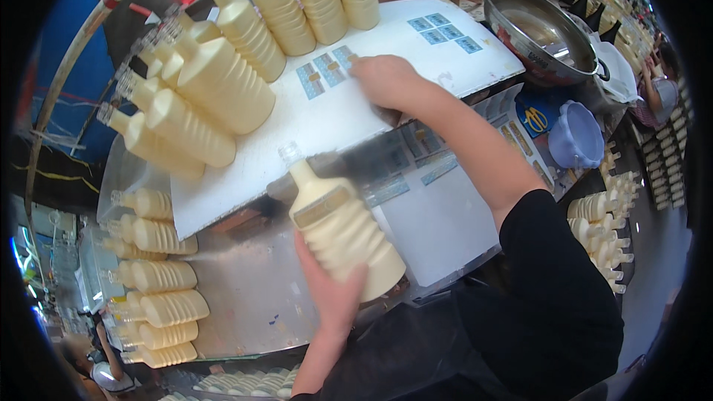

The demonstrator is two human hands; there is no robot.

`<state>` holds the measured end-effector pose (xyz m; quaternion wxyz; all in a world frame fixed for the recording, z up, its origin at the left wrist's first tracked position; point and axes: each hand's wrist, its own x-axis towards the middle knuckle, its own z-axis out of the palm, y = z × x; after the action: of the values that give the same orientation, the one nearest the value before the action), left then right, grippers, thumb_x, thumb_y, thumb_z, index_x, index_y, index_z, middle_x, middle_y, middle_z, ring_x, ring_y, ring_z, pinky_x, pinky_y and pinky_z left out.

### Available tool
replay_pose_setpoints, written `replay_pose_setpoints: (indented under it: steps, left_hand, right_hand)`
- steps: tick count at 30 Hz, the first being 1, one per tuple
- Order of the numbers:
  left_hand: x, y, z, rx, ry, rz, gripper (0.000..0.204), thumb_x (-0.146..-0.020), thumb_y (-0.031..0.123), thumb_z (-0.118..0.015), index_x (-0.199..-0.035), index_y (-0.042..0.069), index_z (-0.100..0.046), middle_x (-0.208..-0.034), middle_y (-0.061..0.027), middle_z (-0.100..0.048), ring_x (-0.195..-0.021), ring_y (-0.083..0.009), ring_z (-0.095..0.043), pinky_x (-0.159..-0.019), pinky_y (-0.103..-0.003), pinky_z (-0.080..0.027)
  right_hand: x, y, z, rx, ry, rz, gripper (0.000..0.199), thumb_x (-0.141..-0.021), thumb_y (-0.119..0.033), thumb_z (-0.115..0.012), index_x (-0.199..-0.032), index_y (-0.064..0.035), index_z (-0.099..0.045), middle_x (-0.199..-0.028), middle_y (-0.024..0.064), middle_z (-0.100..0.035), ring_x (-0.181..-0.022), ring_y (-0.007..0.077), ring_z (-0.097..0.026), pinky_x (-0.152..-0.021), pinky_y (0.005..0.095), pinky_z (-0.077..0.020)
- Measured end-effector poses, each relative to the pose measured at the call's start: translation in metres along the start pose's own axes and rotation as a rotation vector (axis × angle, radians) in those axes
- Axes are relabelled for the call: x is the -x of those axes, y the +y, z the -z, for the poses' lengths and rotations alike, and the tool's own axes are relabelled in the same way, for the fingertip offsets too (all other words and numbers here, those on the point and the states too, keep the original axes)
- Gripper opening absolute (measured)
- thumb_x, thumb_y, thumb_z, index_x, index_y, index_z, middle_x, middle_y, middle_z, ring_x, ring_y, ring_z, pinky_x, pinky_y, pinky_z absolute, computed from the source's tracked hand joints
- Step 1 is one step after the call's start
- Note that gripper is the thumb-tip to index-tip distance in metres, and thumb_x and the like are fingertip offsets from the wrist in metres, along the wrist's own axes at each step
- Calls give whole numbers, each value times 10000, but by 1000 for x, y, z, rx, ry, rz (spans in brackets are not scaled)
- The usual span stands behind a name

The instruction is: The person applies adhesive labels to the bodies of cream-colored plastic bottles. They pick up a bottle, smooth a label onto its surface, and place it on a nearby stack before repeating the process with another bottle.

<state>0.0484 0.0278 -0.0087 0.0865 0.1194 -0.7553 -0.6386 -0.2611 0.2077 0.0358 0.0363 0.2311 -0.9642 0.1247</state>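
My left hand (334, 289) is wrapped round the lower part of a cream-coloured plastic bottle (356, 234) with ribbed sides and a clear neck. The bottle leans up and to the left, and a brownish-gold strip crosses its shoulder. Over the white board (405, 56), my right hand (382, 80) is closed, its fingertips at the edge of a short row of blue-and-tan labels (310, 80). Whether a label is pinched in those fingers is hidden. Farther right on the board lies a group of small blue labels (444, 32).
Similar cream bottles (223, 85) crowd the board's left and back edges. More bottles (160, 308) lie along the metal table's (245, 304) left side. To the right are a large metal pan (538, 26) and a lavender bucket (576, 137). Other people are farther off.
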Motion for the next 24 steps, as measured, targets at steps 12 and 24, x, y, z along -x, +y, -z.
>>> replay_pose_setpoints:
  steps: [12,24]
  left_hand:
    - [2,6,-4,0,10,30,1057,-808,227,-746,-1635,16,-122,-1562,-212,-362,-1407,-310,-427,-1181,-420,-341]
    - [59,-51,0,-443,151,-290,918,-743,185,-825,-1505,-41,-367,-1399,-267,-517,-1280,-429,-525,-1106,-488,-410]
  right_hand:
    - [131,-8,-15,98,318,217,305,-850,-101,-729,-1147,-73,-664,-1156,121,-705,-871,319,-717,-731,406,-580]
    - [180,-70,33,-549,107,210,115,-923,-116,-687,-1025,-92,-734,-876,115,-735,-791,338,-708,-691,378,-549]
